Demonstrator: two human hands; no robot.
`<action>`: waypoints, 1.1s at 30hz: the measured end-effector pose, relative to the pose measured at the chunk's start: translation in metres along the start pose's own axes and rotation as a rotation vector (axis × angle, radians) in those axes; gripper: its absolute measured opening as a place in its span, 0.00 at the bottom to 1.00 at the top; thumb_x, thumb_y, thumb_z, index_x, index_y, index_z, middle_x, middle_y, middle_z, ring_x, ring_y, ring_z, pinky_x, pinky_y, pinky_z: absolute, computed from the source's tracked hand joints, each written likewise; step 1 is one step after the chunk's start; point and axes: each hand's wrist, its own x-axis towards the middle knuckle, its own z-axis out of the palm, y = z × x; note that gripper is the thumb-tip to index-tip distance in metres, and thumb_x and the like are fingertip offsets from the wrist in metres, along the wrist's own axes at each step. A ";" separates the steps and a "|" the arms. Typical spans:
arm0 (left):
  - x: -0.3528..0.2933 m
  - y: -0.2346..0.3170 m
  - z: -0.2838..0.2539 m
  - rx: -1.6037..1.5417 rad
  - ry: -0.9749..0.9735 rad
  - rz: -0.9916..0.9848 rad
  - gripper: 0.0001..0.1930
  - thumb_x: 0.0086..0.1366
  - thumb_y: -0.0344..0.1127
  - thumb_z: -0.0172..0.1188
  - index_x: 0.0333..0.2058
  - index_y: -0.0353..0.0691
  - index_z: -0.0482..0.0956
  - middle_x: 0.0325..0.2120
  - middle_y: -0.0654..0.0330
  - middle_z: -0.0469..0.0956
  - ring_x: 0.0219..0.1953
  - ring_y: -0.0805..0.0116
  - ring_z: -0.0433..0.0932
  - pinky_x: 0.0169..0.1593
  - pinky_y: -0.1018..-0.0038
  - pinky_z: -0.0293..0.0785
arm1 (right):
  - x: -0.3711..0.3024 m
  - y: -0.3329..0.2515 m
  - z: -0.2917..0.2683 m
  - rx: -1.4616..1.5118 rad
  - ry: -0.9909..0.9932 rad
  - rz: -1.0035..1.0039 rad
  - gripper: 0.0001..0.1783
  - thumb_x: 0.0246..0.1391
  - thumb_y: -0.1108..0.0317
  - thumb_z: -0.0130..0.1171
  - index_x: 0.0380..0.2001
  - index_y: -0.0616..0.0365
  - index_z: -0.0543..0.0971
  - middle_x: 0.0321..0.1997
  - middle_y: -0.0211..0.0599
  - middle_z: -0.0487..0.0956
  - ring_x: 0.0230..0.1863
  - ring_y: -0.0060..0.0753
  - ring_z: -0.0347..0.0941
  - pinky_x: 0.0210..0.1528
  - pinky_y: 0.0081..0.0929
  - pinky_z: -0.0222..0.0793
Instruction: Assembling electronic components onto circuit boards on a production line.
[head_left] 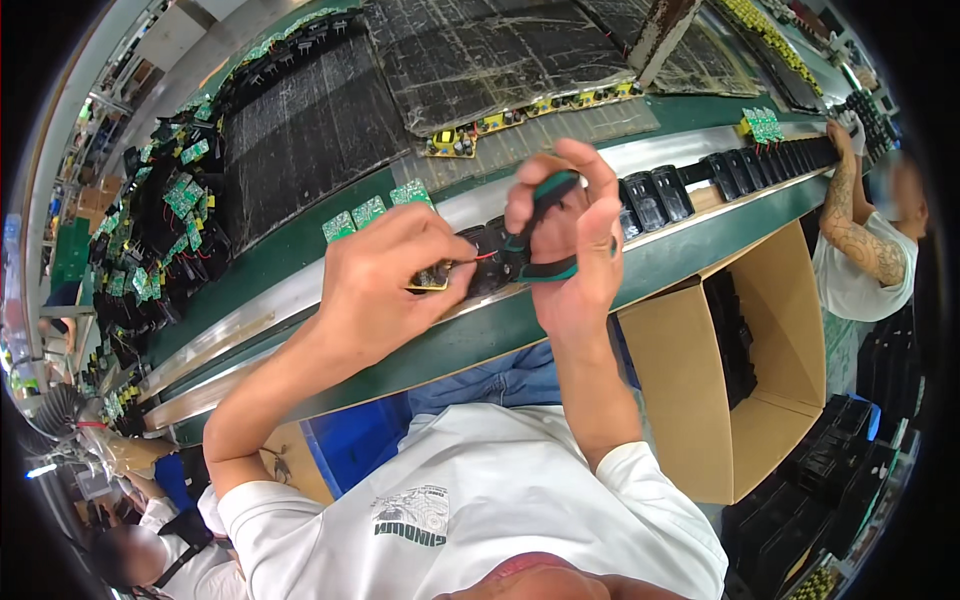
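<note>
My left hand is closed in a pinch on a small circuit board with a yellow edge, mostly hidden by the fingers. A thin red wire runs from the fingertips to the right. My right hand grips pliers with green-and-black handles, which are spread apart. Their jaws point left, toward the red wire; whether they touch it I cannot tell. Beneath both hands lies a black plastic housing on the metal rail. Green circuit boards lie just beyond my left hand.
A row of black housings runs right along the rail, toward a co-worker's tattooed arm. Circuit boards pile up at far left. Black mats cover the far bench. A cardboard box stands at right, a blue bin below.
</note>
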 end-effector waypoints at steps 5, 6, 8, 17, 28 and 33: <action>-0.021 -0.020 0.014 0.506 -0.169 0.152 0.11 0.56 0.29 0.66 0.40 0.43 0.83 0.38 0.62 0.76 0.33 0.68 0.73 0.34 0.75 0.67 | -0.013 0.012 -0.005 0.083 0.113 -0.041 0.23 0.75 0.44 0.46 0.41 0.54 0.71 0.35 0.35 0.72 0.31 0.28 0.62 0.35 0.26 0.62; -0.024 -0.022 0.017 0.553 -0.178 0.172 0.11 0.57 0.31 0.65 0.40 0.43 0.83 0.38 0.62 0.75 0.34 0.68 0.72 0.35 0.75 0.66 | -0.014 0.015 -0.005 0.050 0.062 -0.091 0.22 0.75 0.44 0.46 0.40 0.54 0.71 0.33 0.35 0.71 0.30 0.27 0.61 0.34 0.25 0.61; -0.027 -0.025 0.021 0.647 -0.193 0.212 0.11 0.59 0.34 0.63 0.41 0.43 0.82 0.38 0.61 0.73 0.36 0.67 0.71 0.36 0.74 0.65 | -0.018 0.021 -0.004 -0.016 -0.043 -0.191 0.21 0.74 0.45 0.45 0.37 0.53 0.69 0.29 0.33 0.68 0.28 0.26 0.57 0.32 0.25 0.59; -0.026 -0.029 0.024 0.695 -0.217 0.205 0.13 0.61 0.34 0.62 0.44 0.42 0.83 0.39 0.61 0.73 0.35 0.67 0.71 0.37 0.74 0.64 | -0.033 0.032 -0.003 -0.084 -0.085 -0.297 0.20 0.74 0.47 0.47 0.34 0.52 0.67 0.28 0.33 0.67 0.28 0.27 0.57 0.31 0.28 0.56; -0.023 -0.025 0.028 0.766 -0.232 0.224 0.12 0.60 0.33 0.62 0.42 0.39 0.80 0.36 0.60 0.71 0.35 0.67 0.68 0.35 0.73 0.62 | -0.038 0.031 -0.004 -0.081 -0.100 -0.297 0.19 0.73 0.49 0.47 0.33 0.51 0.67 0.28 0.34 0.67 0.28 0.29 0.57 0.32 0.30 0.56; -0.021 -0.026 0.027 0.753 -0.268 0.222 0.11 0.60 0.33 0.62 0.41 0.39 0.79 0.36 0.59 0.71 0.35 0.66 0.68 0.35 0.73 0.62 | -0.040 0.030 -0.006 -0.062 -0.137 -0.299 0.17 0.72 0.51 0.46 0.32 0.51 0.66 0.28 0.34 0.67 0.27 0.29 0.56 0.32 0.31 0.57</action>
